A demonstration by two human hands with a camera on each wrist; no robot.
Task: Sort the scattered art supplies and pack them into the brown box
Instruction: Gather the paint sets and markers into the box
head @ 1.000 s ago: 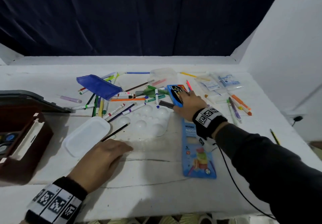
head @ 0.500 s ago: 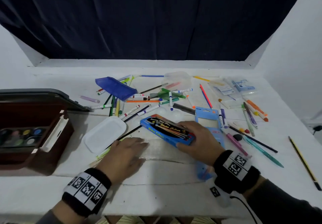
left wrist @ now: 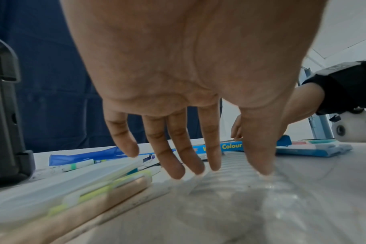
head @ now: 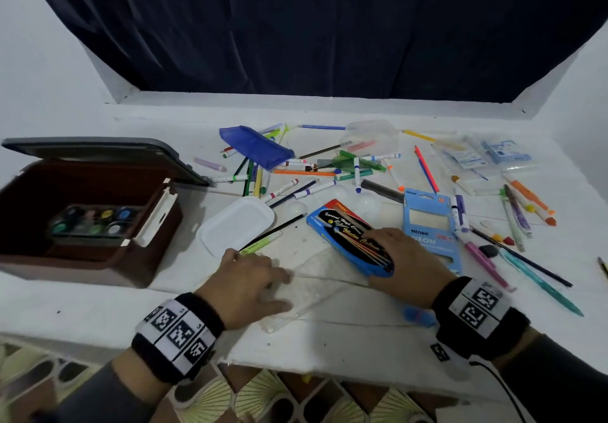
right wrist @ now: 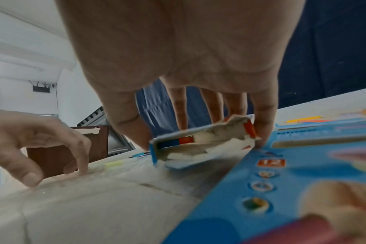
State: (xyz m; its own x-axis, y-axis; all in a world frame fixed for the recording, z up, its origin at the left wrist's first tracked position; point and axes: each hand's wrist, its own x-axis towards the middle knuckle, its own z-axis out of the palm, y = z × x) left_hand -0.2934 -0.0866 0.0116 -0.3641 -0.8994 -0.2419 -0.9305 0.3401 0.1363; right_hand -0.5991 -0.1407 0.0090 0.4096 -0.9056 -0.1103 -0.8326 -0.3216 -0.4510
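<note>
The white desk (head: pixel 329 333) carries nearly everything, and by the look of it the sorting has barely started. At its left edge the brown box (head: pixel 98 258) stands with its lid thrown back; inside, only a paint set (head: pixel 93 221) of small round pots shows, so almost all the packing appears still to be done. Across the far and right parts of the desk the loose supplies lie in a scatter: a light blue Ninso pack (head: pixel 431 225) flat on the right, a blue pouch (head: pixel 255 146) at the far middle, a white plastic tray (head: pixel 235 228) between the box and the hands, and many markers, pens and pencils strewn around them. Near the middle, the blue watercolour box (head: pixel 348 235) lies at a slant, one torn end open toward the right wrist camera and resting partly against the Ninso pack. The right hand (head: pixel 404 261) grips it at the near end, thumb on one long side and fingers (right wrist: pixel 263 115) curled over the other. The left hand (head: pixel 246 284) rests on a clear plastic sheet (head: pixel 316 291), its fingers (left wrist: pixel 178 148) straight and slightly spread, pressing down and holding nothing. A yellow-green highlighter (head: pixel 261 245) lies just beyond its fingertips.
</note>
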